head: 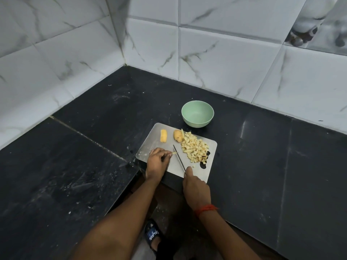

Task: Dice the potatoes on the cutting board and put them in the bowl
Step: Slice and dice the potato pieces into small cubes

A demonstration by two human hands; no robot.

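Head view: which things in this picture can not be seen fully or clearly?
The knife handle: head view, hidden inside the right hand.
The potato strip: head view, too small, its end covered by the left hand.
The cutting board handle hole: head view, partly under the diced potato.
The dark shapes, top right corner: head view, too blurred to name.

Cutting board: brushed metal, dull sheen, smooth. Knife: thin metal blade. Bowl: pale green, matt, probably plastic. Counter: dark stone, matt, scuffed and dusty. Wall tiles: glossy, white, marble-veined. Diced potato: pale, moist-looking cut faces.
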